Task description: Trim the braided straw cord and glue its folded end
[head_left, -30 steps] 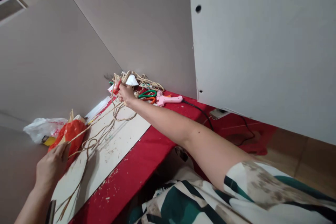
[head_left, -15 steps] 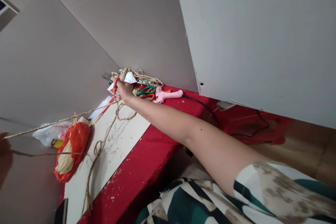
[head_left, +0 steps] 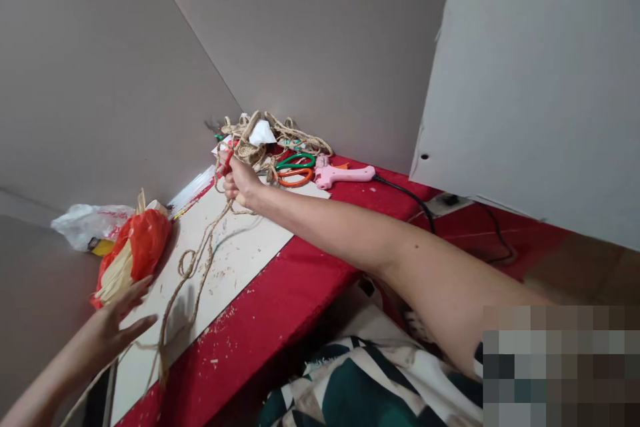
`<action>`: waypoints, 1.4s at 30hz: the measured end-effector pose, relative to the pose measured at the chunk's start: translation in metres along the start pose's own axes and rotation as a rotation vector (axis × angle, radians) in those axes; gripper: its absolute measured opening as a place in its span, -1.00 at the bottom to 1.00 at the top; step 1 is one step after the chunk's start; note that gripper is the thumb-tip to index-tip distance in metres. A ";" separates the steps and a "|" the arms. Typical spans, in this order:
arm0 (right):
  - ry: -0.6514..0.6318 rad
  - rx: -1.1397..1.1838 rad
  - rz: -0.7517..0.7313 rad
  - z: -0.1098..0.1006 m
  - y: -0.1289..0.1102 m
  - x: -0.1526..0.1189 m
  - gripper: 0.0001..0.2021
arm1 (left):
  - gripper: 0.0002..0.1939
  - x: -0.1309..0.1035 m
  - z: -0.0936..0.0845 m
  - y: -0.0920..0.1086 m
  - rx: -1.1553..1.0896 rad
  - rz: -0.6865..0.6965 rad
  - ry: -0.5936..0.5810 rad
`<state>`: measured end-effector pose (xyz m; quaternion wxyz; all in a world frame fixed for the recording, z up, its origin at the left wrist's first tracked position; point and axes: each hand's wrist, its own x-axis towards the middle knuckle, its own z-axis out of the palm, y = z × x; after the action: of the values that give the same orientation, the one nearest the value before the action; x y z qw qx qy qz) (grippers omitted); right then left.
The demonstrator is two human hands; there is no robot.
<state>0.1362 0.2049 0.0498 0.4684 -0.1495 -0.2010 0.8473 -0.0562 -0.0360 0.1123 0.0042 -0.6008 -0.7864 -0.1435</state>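
Note:
My right hand (head_left: 239,181) is closed in a fist around a length of straw-coloured twine (head_left: 199,255), which hangs down over the white board in strands and a small loop. A red band or handle (head_left: 228,160) shows at its fingers; I cannot make out which. My left hand (head_left: 113,327) is open, its fingers apart, at the lower left in front of the red plastic bag (head_left: 154,235). A thin strand passes below it, apparently not gripped. Beyond my right hand lies a heap of braided rope (head_left: 300,137) with a crumpled white paper (head_left: 262,133).
Scissors with green and orange handles (head_left: 296,177) lie beside a pink glue gun (head_left: 347,174) with a black cord. The white board (head_left: 250,240) rests on a red cloth (head_left: 240,330) scattered with scraps. Grey panels (head_left: 320,33) stand behind. A clear plastic bag (head_left: 90,223) is at left.
My left hand has let go of the twine that was stretched taut leftward and has come into view, open. The twine now hangs slack from my right hand. The view has shifted slightly.

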 end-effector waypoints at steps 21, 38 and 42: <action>-0.129 -0.107 0.206 0.046 0.057 -0.035 -0.58 | -0.80 0.016 0.119 0.041 -0.301 0.441 0.332; -0.015 -0.113 0.191 0.028 0.094 -0.015 -0.58 | -0.76 0.007 0.167 0.000 -0.398 0.279 0.452; -0.024 -0.130 0.195 0.027 0.095 -0.007 -0.56 | -0.74 0.007 0.169 0.001 -0.419 0.255 0.439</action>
<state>0.0587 0.1483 0.0281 0.3707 -0.1882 -0.2457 0.8757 -0.0288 0.0100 -0.0480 0.0679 -0.6369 -0.6384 -0.4268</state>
